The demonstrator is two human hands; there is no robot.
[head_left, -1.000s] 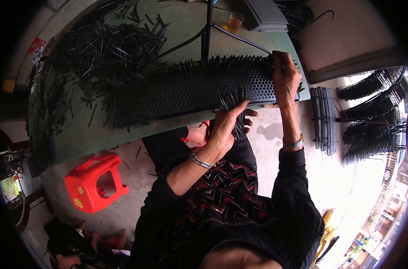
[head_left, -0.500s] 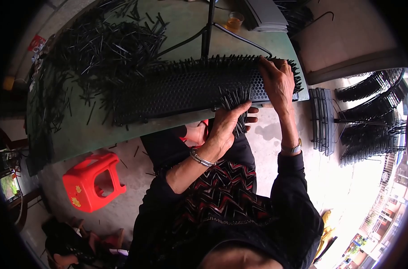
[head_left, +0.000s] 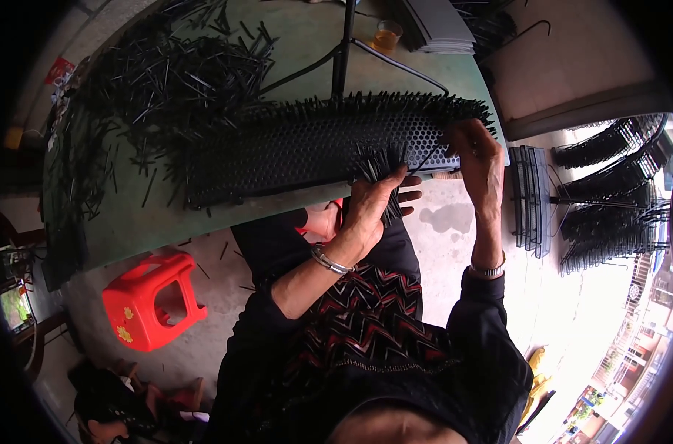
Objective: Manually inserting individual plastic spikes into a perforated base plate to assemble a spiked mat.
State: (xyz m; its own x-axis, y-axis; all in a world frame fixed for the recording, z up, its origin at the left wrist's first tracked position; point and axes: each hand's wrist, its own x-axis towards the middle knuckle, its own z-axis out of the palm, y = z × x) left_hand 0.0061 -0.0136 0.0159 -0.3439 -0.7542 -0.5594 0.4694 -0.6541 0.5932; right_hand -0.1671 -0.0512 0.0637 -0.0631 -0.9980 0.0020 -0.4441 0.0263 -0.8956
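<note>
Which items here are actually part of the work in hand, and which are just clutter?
In use:
- perforated black panel
- bundle of black sticks in left hand
- right hand at the panel's right end
- loose black sticks heaped on green table

Lying about:
- red stool
- glass of amber drink
- finished racks
</note>
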